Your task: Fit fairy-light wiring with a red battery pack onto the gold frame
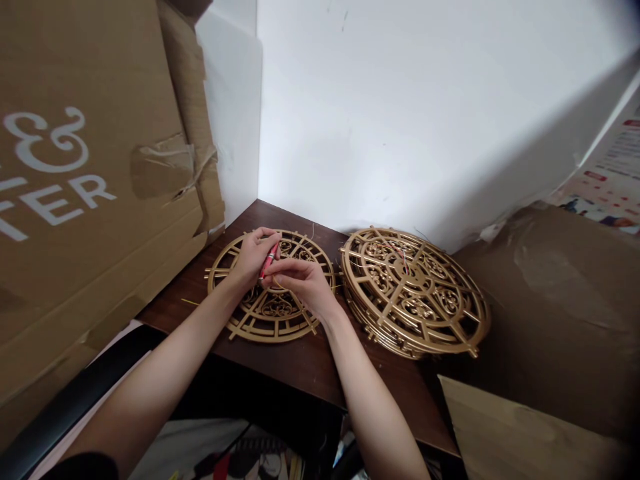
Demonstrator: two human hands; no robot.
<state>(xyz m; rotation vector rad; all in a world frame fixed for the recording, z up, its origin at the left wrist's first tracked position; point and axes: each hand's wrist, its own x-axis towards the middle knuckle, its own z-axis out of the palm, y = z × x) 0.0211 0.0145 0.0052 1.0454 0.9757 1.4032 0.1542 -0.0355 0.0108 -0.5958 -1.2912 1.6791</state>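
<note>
Between the fingers of my left hand [257, 255] is a slim red tool [269, 261] with light bands, held slanted; its exact kind is too small to tell. My right hand [303, 281] is closed in a pinch at the lower end of the red tool, and what its fingertips grip is hidden. Both hands are over a round gold openwork panel [277, 328] with spokes and scrollwork, which lies flat on the dark brown table [295, 360]. My hands and forearms cover part of its centre and left side.
To the right is a stack of similar gold panels [415, 287] with thin wires on top. A yellow wire piece [190, 302] lies at left. Cardboard boxes [100, 200] rise on the left, with another brown box [560, 300] at right. A white wall [400, 120] stands behind.
</note>
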